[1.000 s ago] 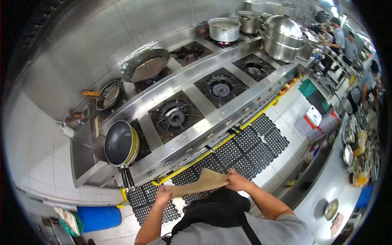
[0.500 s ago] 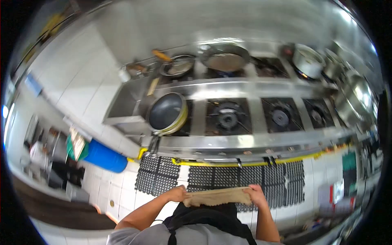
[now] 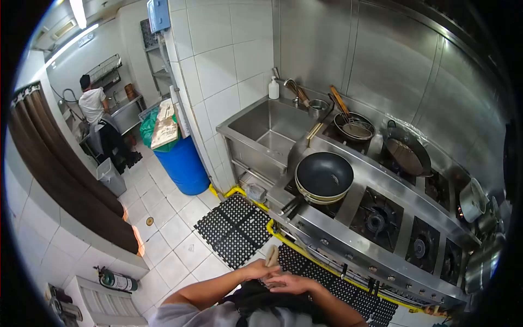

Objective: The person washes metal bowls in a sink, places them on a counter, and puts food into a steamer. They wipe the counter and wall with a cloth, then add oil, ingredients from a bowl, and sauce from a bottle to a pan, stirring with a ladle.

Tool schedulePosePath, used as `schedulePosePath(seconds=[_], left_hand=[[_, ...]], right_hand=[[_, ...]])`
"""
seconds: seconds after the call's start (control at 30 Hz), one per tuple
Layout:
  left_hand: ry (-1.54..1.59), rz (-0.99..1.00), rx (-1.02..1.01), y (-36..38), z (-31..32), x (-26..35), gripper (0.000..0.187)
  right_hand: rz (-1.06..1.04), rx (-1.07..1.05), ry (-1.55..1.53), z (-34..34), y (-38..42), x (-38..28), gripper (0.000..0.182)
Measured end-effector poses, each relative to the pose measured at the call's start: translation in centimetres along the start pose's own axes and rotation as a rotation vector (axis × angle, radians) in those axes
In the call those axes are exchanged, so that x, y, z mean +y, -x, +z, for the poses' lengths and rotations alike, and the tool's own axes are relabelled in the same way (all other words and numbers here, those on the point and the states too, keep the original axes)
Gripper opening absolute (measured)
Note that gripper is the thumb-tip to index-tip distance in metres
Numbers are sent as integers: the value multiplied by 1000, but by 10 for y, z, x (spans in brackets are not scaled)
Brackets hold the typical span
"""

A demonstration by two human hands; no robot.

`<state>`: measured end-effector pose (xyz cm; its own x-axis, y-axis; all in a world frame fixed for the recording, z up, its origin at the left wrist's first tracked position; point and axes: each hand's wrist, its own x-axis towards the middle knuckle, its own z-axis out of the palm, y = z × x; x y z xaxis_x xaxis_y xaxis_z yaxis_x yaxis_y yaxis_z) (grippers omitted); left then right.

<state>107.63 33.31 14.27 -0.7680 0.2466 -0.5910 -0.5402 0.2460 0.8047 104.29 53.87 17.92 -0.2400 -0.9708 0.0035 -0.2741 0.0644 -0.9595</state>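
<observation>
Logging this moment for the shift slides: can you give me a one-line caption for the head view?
Both hands, left hand and right hand, fold a tan cloth beside the stove's dark wok.

White tiled walls [image 3: 223, 65] meet steel panels [image 3: 392, 65] behind a long gas range [image 3: 381, 218]. A steel sink [image 3: 267, 133] sits at its end, a blue barrel [image 3: 182, 163] beside it. Black mats [image 3: 231, 229] cover pale floor tiles [image 3: 163, 240]; a ceiling light [image 3: 79, 11] glows.

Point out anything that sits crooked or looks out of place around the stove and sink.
The rear wok leans tilted against the back wall instead of lying flat on its burner. Boards lie piled askew on top of the blue barrel. Both hands hold a folded tan cloth; nothing looks spilled.
</observation>
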Motion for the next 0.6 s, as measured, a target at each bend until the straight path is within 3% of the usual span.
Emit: schedulePosePath(seconds=[0.03,0.1,0.13,0.17,0.23,0.3,0.33,0.37,0.47,0.5,0.6], left_hand=[[-2,6,-14,1,-24,-11,53],[-212,144,55,10,-69,-18,40],[-335,206,-4,23,-88,-1,34],[-334,206,-24,28,-104,6,34],[-805,313,-102,37,-125,16,22],[-838,367,-221,43,-140,37,18],[-875,371,-257,44,-145,46,17],[-915,380,-302,41,-147,50,17],[-934,386,-316,17,-159,42,19],[-954,404,-361,9,-160,43,19],[-884,379,-212,-17,-156,33,23]], right_hand=[[10,10,5,-4,-19,7,36],[329,-27,-446,-19,-51,33,33],[450,97,-469,-31,-62,37,30],[360,212,-332,-38,-73,51,45],[406,412,-191,-45,-82,51,78],[417,310,-266,-54,-101,32,98],[345,222,-150,-55,-111,25,96],[268,188,-6,-53,-113,35,79],[379,59,-90,-57,-111,61,47],[394,108,-101,-56,-102,71,47],[294,466,-293,-48,-75,65,42]])
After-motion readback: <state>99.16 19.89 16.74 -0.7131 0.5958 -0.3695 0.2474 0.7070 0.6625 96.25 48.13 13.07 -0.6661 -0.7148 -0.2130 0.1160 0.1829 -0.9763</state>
